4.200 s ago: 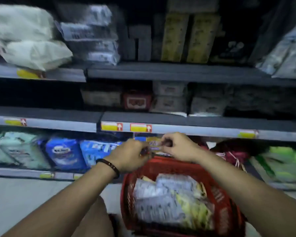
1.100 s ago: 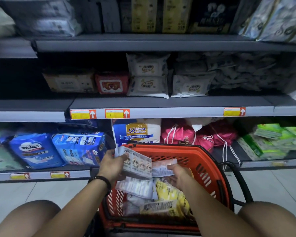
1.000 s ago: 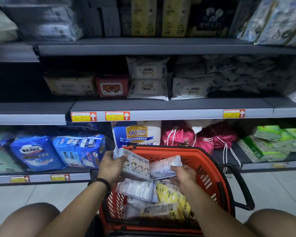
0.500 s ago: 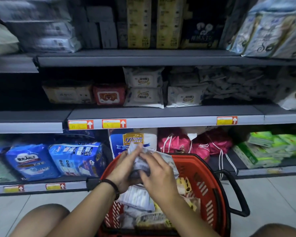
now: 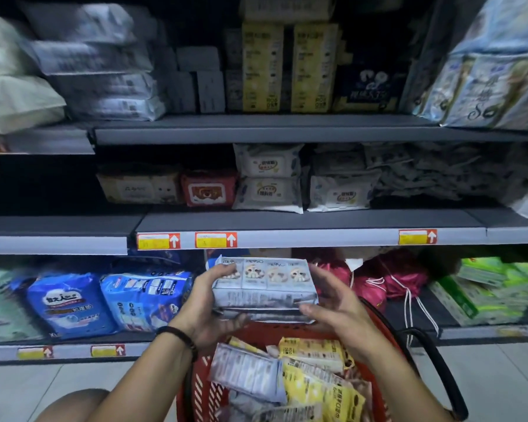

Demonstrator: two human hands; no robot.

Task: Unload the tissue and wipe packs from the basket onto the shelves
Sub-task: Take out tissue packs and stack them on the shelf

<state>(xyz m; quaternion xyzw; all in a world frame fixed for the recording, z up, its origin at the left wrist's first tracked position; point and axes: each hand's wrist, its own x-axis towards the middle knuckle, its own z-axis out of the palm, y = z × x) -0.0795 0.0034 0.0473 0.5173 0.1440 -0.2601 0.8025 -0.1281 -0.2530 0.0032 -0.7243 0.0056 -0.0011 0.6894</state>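
Note:
Both hands hold a stack of pale blue tissue packs printed with small cartoon faces, raised above the red basket. My left hand grips the stack's left end, thumb on top and fingers beneath. My right hand cups its right end, thumb at the lower front edge. In the basket lie more packs: a pale blue one and yellow ones. The middle shelf stands just above the stack, with white wipe packs on it.
The bottom shelf carries blue packs on the left, pink drawstring bags behind the basket and green packs on the right. A red wipe pack lies on the middle shelf. The black basket handle curves at right.
The hands lifted the tissue packs out of the basket and squared them into one stack, now held level higher up. The view has tilted upward.

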